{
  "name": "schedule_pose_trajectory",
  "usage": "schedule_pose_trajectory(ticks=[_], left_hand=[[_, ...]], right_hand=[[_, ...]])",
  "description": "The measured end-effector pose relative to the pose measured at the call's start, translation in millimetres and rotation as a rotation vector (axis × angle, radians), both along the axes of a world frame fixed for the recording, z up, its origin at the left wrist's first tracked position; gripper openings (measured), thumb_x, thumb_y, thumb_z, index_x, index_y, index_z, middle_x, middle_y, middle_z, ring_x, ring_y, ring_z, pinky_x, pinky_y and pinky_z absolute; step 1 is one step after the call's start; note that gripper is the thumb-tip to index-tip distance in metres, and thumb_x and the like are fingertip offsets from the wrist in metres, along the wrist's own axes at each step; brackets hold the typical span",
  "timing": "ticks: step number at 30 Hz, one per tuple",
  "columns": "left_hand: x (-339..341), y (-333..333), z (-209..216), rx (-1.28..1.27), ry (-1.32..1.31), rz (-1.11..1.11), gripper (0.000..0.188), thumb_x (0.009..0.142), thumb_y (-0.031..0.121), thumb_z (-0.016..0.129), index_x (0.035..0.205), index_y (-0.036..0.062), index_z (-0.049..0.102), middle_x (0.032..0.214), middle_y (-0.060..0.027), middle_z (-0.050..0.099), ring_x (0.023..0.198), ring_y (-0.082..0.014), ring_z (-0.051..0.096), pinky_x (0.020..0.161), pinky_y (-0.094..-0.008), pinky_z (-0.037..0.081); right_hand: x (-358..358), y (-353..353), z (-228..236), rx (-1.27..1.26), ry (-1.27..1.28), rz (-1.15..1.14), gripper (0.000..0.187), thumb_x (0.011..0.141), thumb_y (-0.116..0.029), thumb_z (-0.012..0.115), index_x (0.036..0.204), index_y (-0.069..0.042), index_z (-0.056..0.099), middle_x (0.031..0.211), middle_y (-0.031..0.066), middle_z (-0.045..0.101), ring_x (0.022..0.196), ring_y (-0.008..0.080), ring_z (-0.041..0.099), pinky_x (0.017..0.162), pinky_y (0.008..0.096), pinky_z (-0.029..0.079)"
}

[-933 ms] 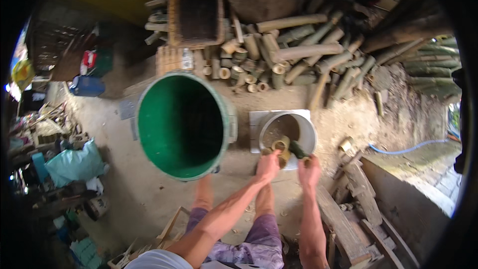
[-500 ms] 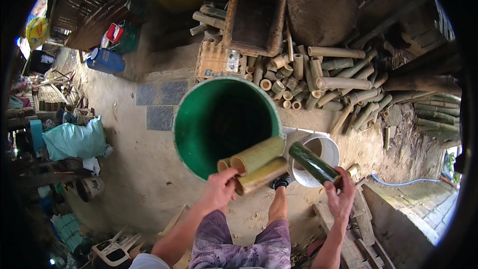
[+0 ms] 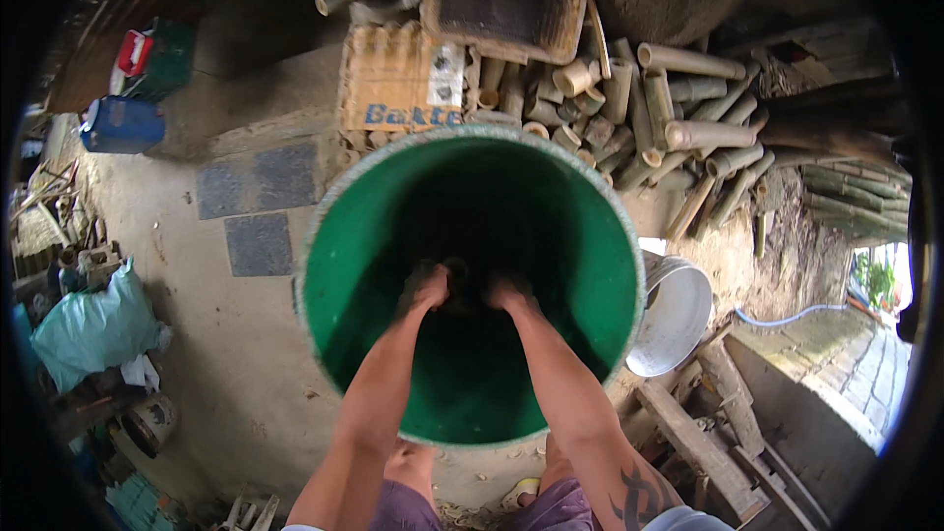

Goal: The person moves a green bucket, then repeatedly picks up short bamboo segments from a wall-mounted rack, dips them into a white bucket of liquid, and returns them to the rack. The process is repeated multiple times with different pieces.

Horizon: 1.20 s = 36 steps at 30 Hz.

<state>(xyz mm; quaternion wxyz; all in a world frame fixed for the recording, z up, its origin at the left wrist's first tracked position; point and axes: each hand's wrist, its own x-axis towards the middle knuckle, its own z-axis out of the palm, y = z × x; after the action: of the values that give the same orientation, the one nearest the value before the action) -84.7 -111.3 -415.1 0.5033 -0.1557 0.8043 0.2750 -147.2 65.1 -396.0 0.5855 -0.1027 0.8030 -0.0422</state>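
Observation:
Both my arms reach down into a large green drum (image 3: 349, 265) with a worn pale rim. Deep in its shadow my left hand (image 3: 427, 287) is closed around a bamboo piece (image 3: 454, 273), whose round end shows faintly. To its right, my right hand (image 3: 506, 292) is also low in the drum. Its fingers sink into the dark, so neither their pose nor anything in them can be made out. The drum's bottom is too dark to read.
Behind the drum lies a pile of cut bamboo tubes (image 3: 708, 134), beside a cardboard box (image 3: 383, 79) and a brown rectangular tray (image 3: 506, 0). A whitish bucket (image 3: 674, 320) is tilted at the drum's right, near wooden planks (image 3: 698, 447). A blue container (image 3: 123, 125) stands far left.
Both hands have gone from above the drum's near edge and the bucket down into the drum. The bamboo pieces they held went out of clear sight. My view moved closer over the drum.

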Motion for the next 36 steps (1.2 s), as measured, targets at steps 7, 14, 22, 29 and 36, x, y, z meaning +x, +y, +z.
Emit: schedule_pose_trajectory(ticks=[7, 14, 22, 29, 36], left_hand=[[22.3, 21.9, -101.9, -0.119, 0.233, -0.219, 0.031, 0.094, 0.021, 0.059, 0.119, 0.0064, 0.068, 0.116, -0.0218, 0.071, 0.108, -0.0371, 0.070, 0.088, -0.0469, 0.058], [24.2, 22.9, -39.2, -0.065, 0.272, -0.026, 0.027, 0.093, 0.025, 0.060, 0.111, 0.0084, 0.071, 0.112, -0.0200, 0.073, 0.106, -0.0386, 0.070, 0.087, -0.0492, 0.057], [-37.9, 115.7, 171.9, 0.193, 0.562, 0.595, 0.024, 0.098, 0.006, 0.058, 0.120, 0.0013, 0.065, 0.106, -0.0132, 0.072, 0.084, -0.0212, 0.070, 0.074, -0.0334, 0.057], [-80.3, 309.3, 264.8, 0.605, 0.532, 0.588, 0.027, 0.105, 0.006, 0.051, 0.128, -0.0016, 0.061, 0.104, -0.0110, 0.070, 0.080, -0.0126, 0.068, 0.071, -0.0276, 0.056], [-74.4, 475.5, 55.9, 0.250, 0.191, -0.095, 0.044, 0.095, 0.016, 0.057, 0.133, -0.0057, 0.057, 0.123, -0.0302, 0.065, 0.120, -0.0429, 0.060, 0.107, -0.0461, 0.046]], right_hand=[[12.0, 3.1, -77.4, -0.193, 0.124, -0.297, 0.047, 0.091, -0.018, 0.063, 0.136, -0.006, 0.060, 0.134, 0.0213, 0.064, 0.124, 0.0348, 0.062, 0.105, 0.0478, 0.050], [8.3, -24.3, 43.1, -0.247, 0.002, -0.083, 0.038, 0.097, -0.020, 0.047, 0.123, -0.003, 0.069, 0.130, 0.0244, 0.065, 0.120, 0.0351, 0.065, 0.102, 0.0450, 0.053], [-9.5, 116.1, 228.5, -0.903, 0.759, -0.585, 0.026, 0.088, -0.007, 0.063, 0.113, 0.000, 0.065, 0.109, 0.0160, 0.064, 0.092, 0.0362, 0.067, 0.080, 0.0450, 0.057], [1.8, 350.3, 159.6, -0.598, 0.720, -1.051, 0.015, 0.089, 0.000, 0.062, 0.102, 0.002, 0.069, 0.094, 0.0195, 0.068, 0.087, 0.0364, 0.069, 0.077, 0.0400, 0.056], [49.6, 455.2, -48.1, 0.042, 0.090, -1.028, 0.055, 0.088, -0.025, 0.065, 0.134, 0.004, 0.052, 0.137, 0.0329, 0.054, 0.126, 0.0447, 0.057, 0.105, 0.0468, 0.050]])
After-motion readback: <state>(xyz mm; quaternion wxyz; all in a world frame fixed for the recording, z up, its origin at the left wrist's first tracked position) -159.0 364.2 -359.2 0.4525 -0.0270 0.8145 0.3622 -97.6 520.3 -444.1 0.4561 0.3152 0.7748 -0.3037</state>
